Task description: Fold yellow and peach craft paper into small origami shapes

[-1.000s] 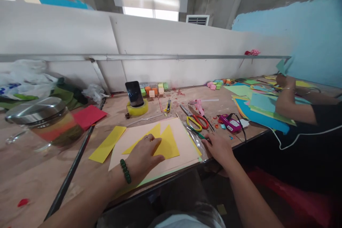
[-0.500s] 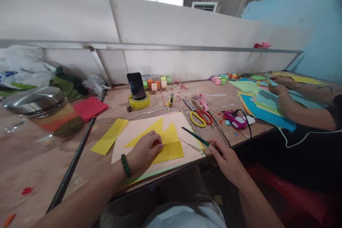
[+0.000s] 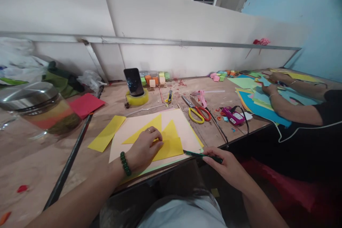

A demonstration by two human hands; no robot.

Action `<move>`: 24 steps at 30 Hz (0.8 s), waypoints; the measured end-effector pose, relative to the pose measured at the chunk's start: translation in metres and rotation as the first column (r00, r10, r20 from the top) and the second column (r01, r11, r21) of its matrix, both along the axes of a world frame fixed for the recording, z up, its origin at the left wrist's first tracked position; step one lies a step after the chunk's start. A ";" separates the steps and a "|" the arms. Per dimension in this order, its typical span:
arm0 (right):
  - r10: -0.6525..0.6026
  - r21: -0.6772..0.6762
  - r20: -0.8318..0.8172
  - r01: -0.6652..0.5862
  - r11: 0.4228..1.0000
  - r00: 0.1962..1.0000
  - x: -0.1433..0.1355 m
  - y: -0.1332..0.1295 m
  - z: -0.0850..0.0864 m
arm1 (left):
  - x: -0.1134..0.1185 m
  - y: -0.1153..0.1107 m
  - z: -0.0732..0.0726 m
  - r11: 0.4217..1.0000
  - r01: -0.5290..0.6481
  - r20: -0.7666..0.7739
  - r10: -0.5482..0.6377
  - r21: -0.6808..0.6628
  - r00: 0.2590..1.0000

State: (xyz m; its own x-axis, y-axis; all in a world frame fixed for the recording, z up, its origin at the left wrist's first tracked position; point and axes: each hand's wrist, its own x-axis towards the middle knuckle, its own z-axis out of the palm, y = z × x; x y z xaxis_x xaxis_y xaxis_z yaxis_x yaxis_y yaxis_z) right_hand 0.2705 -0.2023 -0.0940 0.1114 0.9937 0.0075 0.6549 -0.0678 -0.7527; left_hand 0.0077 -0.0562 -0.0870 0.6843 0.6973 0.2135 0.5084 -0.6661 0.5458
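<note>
My left hand, a green bead bracelet at its wrist, is closed with curled fingers and presses on a yellow paper piece. Two pointed yellow parts rise behind the fingers; the hand hides part of the paper. Under it lies a stack of pale pink sheets with green and yellow edges showing. In my right hand is a slim green knife with a dark blade, gripped between thumb and fingers. Its tip points left, at the right corner of the yellow paper.
Red-and-yellow scissors, a pink glue gun and a purple power strip lie to the right. Behind stand a phone on a tape roll and a cutter. A glass jar is left; a co-worker's arms are right.
My right hand has lowered the knife from above the pink sheets to the right corner of the yellow paper. My left hand stays on the paper. The view has shifted slightly.
</note>
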 end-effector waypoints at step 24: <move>0.027 -0.013 -0.135 -0.029 0.999 0.990 0.000 0.003 -0.005 | 0.005 -0.011 0.008 0.951 0.306 -0.496 -0.286 -0.043 0.820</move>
